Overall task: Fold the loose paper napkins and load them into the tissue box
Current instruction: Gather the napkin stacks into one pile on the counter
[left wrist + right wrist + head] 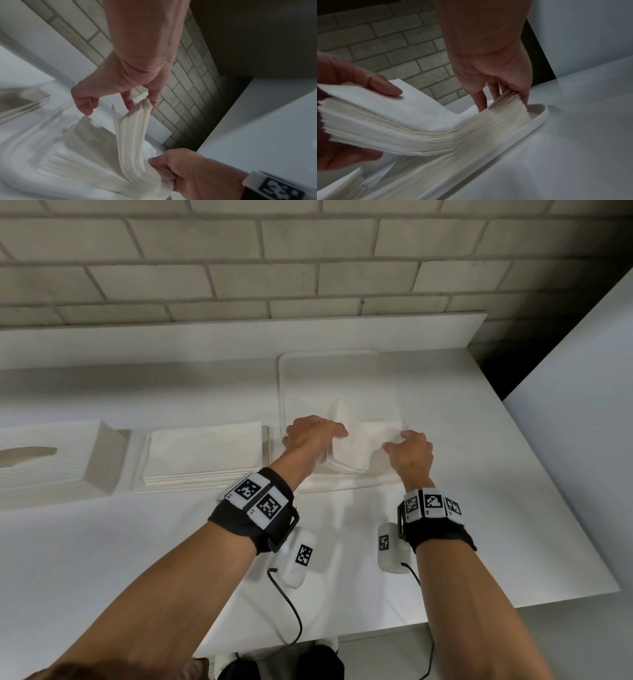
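A thick stack of white paper napkins [359,446] hangs bent above a white tray [337,355]. My left hand [329,433] holds its left end; in the right wrist view one finger of this hand [368,86] lies on top and others curl beneath. My right hand [397,441] pinches the right end, its fingers [481,104] down at the serrated edge near the tray's rim [539,116]. The left wrist view shows the stack [132,142] stretched between my left hand [140,106] and my right hand [171,171]. The white tissue box [51,467] with its oval slot lies at the far left.
A flat pile of folded napkins [205,451] lies between the tissue box and the tray. A brick wall [308,268] backs the white table. The table's right edge [561,508] borders a white panel. Black cables [291,611] hang off the front edge.
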Available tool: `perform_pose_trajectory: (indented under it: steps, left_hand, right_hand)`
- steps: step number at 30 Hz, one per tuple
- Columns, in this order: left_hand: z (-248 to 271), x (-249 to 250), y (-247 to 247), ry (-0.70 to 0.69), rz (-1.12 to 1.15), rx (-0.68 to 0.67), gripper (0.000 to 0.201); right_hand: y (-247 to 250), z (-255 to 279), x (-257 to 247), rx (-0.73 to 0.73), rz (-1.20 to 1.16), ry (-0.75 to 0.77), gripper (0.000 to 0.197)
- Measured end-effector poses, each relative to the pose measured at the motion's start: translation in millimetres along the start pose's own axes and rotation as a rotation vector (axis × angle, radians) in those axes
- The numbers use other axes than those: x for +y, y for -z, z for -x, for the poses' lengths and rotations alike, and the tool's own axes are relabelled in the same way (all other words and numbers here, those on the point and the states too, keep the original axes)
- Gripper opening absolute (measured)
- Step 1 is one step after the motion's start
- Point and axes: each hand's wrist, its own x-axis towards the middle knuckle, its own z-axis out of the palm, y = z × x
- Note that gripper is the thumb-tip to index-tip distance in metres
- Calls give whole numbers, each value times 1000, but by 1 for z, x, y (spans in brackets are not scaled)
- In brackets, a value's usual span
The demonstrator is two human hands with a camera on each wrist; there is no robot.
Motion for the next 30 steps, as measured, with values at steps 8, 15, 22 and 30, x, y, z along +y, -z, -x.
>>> perform_pose_trajectory:
  steps: [8, 15, 22, 30]
  left_hand:
    - [6, 3, 0, -6, 92, -54, 16]
    - [10, 11, -1, -114, 211, -79, 17]
    - [42, 48, 16, -263, 434, -218, 28]
    - [51, 44, 81, -314, 564, -308, 11]
  right_hand:
    - [2, -1, 0, 5, -16, 3, 53]
    - [7, -3, 4, 36, -120, -30, 46]
    - [31, -3, 4, 71, -871, -267, 72]
    - [27, 27, -18, -456, -1357, -226, 65]
